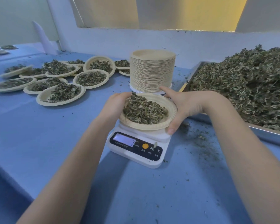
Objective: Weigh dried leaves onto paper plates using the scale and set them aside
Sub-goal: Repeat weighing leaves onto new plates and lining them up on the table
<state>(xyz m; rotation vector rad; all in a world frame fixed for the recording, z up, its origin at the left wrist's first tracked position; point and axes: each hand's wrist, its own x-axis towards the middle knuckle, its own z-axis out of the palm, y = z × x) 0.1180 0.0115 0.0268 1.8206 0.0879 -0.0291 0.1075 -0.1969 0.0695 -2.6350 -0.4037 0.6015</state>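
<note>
My left hand grips the left rim of the paper plate, fingers curled around its edge. My right hand grips the right rim, thumb down at the near edge and fingers wrapped behind. The plate carries a portion of dried leaves and sits tilted above the white scale; I cannot tell whether it touches the platform. The scale display is lit. Just behind the plate stands a stack of empty plates. To the right, a metal tray holds the bulk leaf pile. Filled plates lie overlapping on the blue desk, well apart to the left.
</note>
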